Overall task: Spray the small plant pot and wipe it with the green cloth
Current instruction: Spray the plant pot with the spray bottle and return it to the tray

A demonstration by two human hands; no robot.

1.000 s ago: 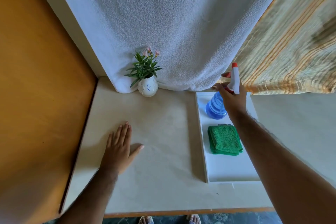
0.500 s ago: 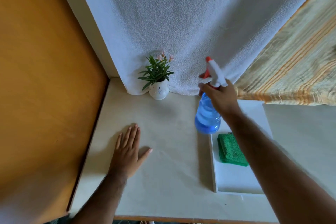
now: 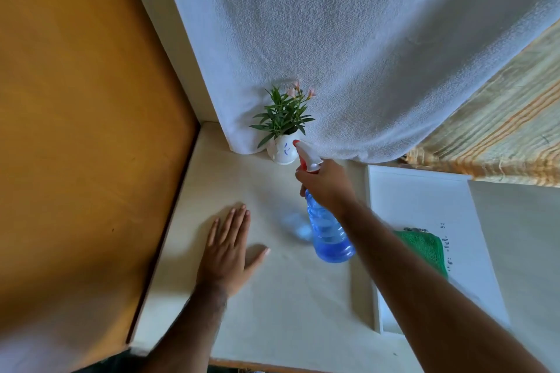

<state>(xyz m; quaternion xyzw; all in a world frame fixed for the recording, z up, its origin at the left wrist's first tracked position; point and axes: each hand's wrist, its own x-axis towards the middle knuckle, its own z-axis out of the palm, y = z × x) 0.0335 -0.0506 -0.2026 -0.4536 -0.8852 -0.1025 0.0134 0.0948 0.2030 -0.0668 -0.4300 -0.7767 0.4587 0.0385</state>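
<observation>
A small white plant pot (image 3: 281, 152) with green leaves and pink flowers stands at the back of the table against a white towel. My right hand (image 3: 328, 188) grips the neck of a blue spray bottle (image 3: 328, 233) held above the table, its white and red nozzle right beside the pot. My left hand (image 3: 227, 251) lies flat on the table, fingers spread, holding nothing. The folded green cloth (image 3: 425, 247) rests on a white tray (image 3: 424, 200) at the right, partly hidden by my right forearm.
A white towel (image 3: 348, 54) hangs behind the pot. An orange wooden panel (image 3: 85, 130) borders the table on the left. A striped yellow cloth (image 3: 500, 136) hangs at the back right. The table's front edge (image 3: 272, 366) runs along the bottom.
My right hand lifted the spray bottle off the tray and carried it left and forward until its nozzle reached the pot. My left hand stayed flat on the table.
</observation>
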